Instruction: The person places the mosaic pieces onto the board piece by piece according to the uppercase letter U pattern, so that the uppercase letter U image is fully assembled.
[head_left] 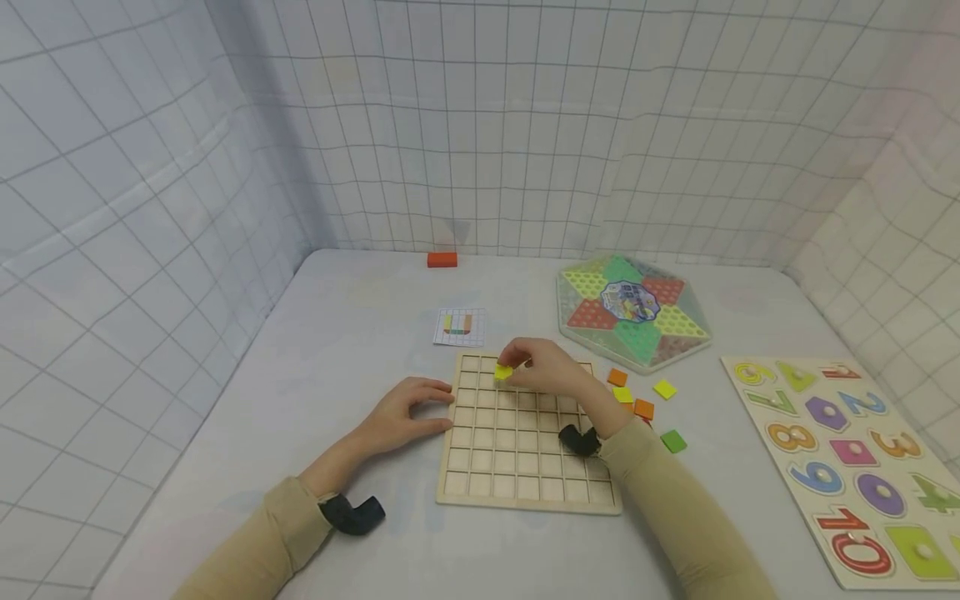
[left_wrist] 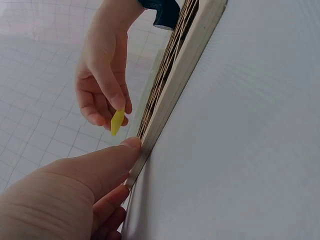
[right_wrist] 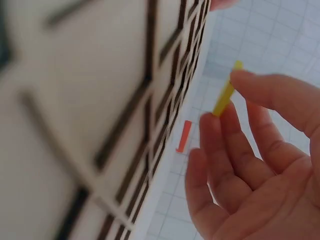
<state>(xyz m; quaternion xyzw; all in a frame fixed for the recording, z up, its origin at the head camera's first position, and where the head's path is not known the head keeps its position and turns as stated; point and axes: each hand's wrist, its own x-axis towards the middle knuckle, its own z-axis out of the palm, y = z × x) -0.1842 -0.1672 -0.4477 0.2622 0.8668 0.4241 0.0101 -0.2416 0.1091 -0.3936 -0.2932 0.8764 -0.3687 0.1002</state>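
from the head view i have the whole tabletop [head_left: 352,333]: the right hand [head_left: 542,367] pinches one yellow tile [head_left: 502,372] over the upper part of the wooden grid board [head_left: 529,506], near the middle of the frame. the left hand [head_left: 401,417] lies with fingers and thumb relaxed, tips touching the board's left edge.

my left wrist feed adds what the head view can't give me: the tile seen nearly edge-on, apart from the board, and the left thumb resting on the wooden side. the right wrist feed shows the grip itself, thumb on one face and fingertips on the other; the close grid squares are blurred there.

counting in the head view, i get one grid board, one pattern card [head_left: 460,327] just above it, one red block [head_left: 442,260] at upper centre, one hexagonal game board [head_left: 633,312] right of centre, and one number puzzle [head_left: 801,402] at lower right. of the loose tiles right of the grid, i make out two yellow [head_left: 664,389], two orange [head_left: 617,377] and one green [head_left: 673,441]; others are partly covered, so i can't total them. two dark curved pieces [head_left: 352,515] sit at the wrists, one each.
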